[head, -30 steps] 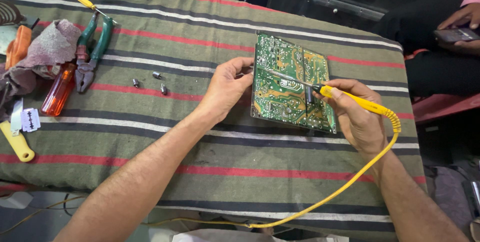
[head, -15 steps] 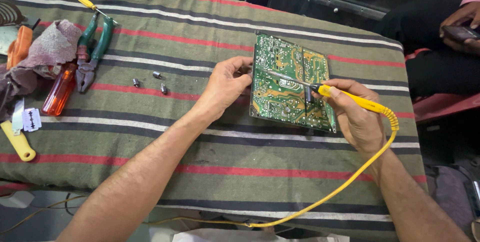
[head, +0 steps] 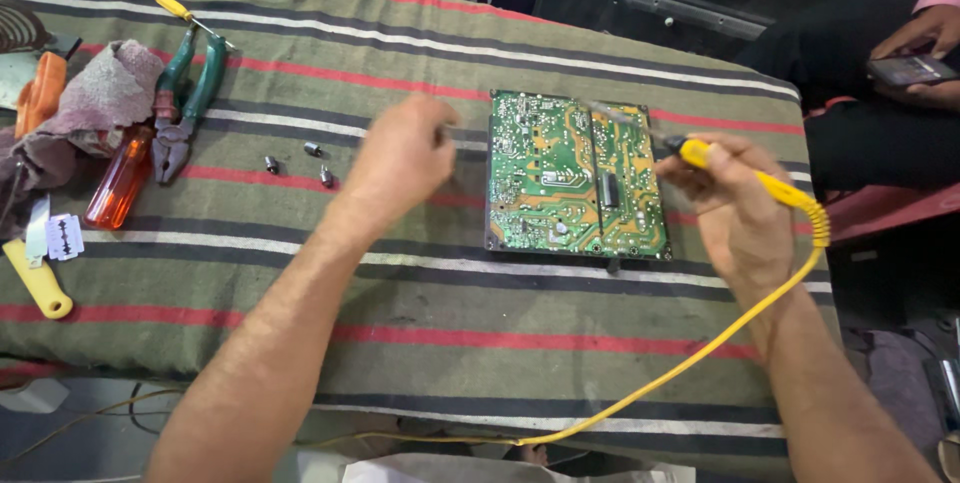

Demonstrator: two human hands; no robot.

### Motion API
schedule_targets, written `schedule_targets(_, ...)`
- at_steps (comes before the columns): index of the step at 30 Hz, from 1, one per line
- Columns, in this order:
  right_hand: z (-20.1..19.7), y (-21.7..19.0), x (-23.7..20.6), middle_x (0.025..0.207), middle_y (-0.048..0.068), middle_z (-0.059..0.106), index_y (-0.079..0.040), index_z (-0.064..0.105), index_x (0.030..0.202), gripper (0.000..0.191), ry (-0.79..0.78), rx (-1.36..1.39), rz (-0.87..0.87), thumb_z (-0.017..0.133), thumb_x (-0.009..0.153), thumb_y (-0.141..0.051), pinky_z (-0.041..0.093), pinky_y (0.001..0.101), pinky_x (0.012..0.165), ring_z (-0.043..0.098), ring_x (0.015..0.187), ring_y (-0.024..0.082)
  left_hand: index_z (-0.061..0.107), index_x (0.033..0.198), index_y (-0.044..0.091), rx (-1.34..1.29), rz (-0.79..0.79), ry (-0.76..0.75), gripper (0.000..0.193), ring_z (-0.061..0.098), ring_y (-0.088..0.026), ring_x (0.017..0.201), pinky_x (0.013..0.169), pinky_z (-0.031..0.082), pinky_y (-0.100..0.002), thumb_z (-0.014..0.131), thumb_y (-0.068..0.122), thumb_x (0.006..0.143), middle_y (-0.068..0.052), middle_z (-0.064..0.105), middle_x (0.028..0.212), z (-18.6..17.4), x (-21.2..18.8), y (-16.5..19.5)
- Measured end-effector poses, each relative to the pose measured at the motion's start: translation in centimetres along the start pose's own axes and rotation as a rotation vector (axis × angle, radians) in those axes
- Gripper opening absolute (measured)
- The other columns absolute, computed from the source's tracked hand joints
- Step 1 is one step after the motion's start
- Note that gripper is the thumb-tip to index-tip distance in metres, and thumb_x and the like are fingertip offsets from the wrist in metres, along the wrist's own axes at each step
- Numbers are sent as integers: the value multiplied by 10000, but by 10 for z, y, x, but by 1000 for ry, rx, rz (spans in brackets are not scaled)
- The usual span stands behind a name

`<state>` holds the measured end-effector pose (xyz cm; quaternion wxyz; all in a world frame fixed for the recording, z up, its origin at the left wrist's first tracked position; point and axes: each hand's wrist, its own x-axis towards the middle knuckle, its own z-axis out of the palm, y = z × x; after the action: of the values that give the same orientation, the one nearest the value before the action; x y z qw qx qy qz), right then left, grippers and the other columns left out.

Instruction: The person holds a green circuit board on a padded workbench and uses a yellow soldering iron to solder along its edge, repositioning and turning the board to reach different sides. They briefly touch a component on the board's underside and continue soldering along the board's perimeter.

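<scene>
My right hand [head: 740, 213] grips a yellow soldering iron [head: 735, 171] like a pen, tip raised over the far edge of the green circuit board [head: 570, 173], probably to keep heat off the board. My left hand [head: 400, 158] is loosely curled beside the board's left edge; it blurs, so I cannot tell whether it pinches anything. The board lies solder side up on the striped cloth [head: 450, 343], flat for access. Further left sit small screws [head: 300, 161], green-handled pliers [head: 185, 93] and an orange screwdriver [head: 118, 183], parked within reach
</scene>
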<state>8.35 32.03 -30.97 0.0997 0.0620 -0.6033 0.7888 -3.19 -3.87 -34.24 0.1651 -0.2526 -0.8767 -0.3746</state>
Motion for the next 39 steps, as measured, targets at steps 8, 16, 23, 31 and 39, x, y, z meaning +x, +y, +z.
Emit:
schedule_targets(8,6,-62,6,1024,106,737,15,758,1196,145,210,-926,-317,742,1095,-89,498,249,768,697,832,151,777,887,128,618,-159,-58,124,697,-342,952,799,559,-485,699,93,796,-121,736,970,-77,2,-23)
schedule_targets(16,16,-120,-22,957,136,740,-23,781,1070,166,43,-1375,-237,777,913,-78,524,278,756,700,859,165,802,876,154,642,-173,-142,112,691,-331,945,810,524,-510,752,239,822,-97,734,959,-93,-12,-8)
schedule_targets(23,32,-130,-38,991,53,728,1,728,1061,118,253,-1002,-303,704,984,-85,530,184,819,678,875,69,770,917,50,375,-75,146,164,668,-378,943,821,523,-499,753,206,961,-167,693,971,-83,-14,3)
schedule_targets(31,76,-88,-38,954,47,734,3,738,1110,106,58,-883,-211,701,1015,-22,524,200,810,677,887,80,659,1183,-38,-742,-554,-389,303,671,-196,635,494,548,-332,660,158,952,-98,699,874,-34,-2,13)
schedule_targets(39,96,-76,-27,1058,64,721,-12,733,1105,164,-105,-949,-245,744,942,-32,525,217,824,671,942,109,540,1367,-45,-874,-542,-477,520,665,-156,688,520,559,-279,717,72,892,-83,668,882,-18,12,24)
